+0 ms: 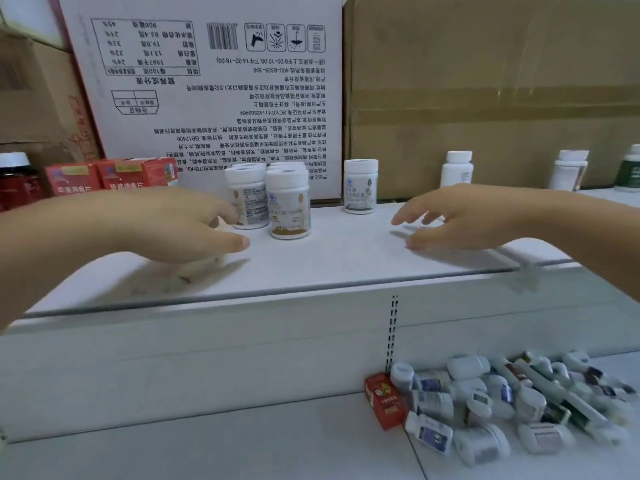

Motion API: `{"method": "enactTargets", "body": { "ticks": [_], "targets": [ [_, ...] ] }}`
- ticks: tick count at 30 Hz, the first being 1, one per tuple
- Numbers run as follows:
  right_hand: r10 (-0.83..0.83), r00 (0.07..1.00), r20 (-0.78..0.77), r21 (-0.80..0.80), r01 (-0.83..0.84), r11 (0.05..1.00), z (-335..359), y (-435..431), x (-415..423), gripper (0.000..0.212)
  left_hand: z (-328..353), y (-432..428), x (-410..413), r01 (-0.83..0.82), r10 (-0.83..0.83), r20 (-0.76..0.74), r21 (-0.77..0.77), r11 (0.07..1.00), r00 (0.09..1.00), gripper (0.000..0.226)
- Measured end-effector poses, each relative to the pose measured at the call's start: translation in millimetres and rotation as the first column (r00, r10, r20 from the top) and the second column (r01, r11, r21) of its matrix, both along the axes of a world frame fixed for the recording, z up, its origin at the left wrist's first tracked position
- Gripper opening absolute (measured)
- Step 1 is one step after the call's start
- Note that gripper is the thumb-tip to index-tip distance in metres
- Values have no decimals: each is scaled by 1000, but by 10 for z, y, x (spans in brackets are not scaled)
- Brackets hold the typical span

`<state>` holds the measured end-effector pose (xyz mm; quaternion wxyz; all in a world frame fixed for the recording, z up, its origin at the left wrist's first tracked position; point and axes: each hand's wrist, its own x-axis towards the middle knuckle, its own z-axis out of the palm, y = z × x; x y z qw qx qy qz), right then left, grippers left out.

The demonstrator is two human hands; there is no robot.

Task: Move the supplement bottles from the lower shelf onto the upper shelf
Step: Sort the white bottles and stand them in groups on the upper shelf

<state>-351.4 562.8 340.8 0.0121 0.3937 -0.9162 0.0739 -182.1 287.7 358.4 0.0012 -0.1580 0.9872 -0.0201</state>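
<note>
1. A person's left hand (166,230) reaches over the white upper shelf (346,261). Its fingers are loosely extended, its thumb is out, and it grasps nothing. The fingertips lie just beside a cluster of white supplement bottles (273,199); motion blur hides whether they touch.
2. The right hand (460,216) hovers low over the same shelf, released, fingers spread and pointing left. It is well apart from any bottle.
3. The cluster stands upright near the back of the upper shelf, caps on. A lone white bottle (360,187) stands upright just to its right, between the two hands.
4. On the lower shelf (207,445), at the right, a heap of bottles (502,407) lies toppled, most of them on their sides. A small red box (384,400) stands at the heap's left edge (the heap is blurred and labels cannot be read).
5. Behind the cluster stands a white carton (207,81) with its printing upside down. A brown carton (485,81) stands beside it on the right.
6. At the left of the upper level sit red packets (110,176) and a dark red bottle (17,181). Far right, two white bottles (456,169) and a green bottle (630,171) stand before the brown carton.
</note>
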Motion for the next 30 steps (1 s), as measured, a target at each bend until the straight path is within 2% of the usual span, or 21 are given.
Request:
{"method": "enactTargets", "body": {
  "ticks": [8, 13, 17, 20, 24, 27, 30],
  "targets": [
    [32, 995, -90, 37, -28, 999, 36, 1043, -20, 39, -63, 1054, -30, 23, -22, -103, 9, 1000, 994, 51],
    [63, 974, -216, 26, -58, 998, -37, 1829, 4, 25, -190, 1864, -103, 116, -110, -219, 17, 993, 970, 62],
    [87, 972, -219, 22, -84, 996, -241, 2324, 2, 11, -487, 2358, -73, 164, -174, -298, -59, 985, 938, 54],
    [104, 976, -190, 29, -100, 995, -474, 2566, -39, 16, -825, 2598, 42, 247, -268, -347, -104, 963, 899, 59],
    [117, 984, -133, 116, -102, 988, -931, 2684, -192, 28, -1372, 2619, -49, 251, -259, -195, -63, 966, 946, 71],
    [103, 992, -72, 129, -93, 987, -1330, 2608, -348, 34, -1770, 2453, -311, 182, -186, -76, -56, 982, 980, 56],
    [85, 996, 6, 121, -85, 989, -1776, 2397, -561, 35, -2250, 2187, -663, 116, -119, -6, -166, 979, 993, 51]
  ]
}}
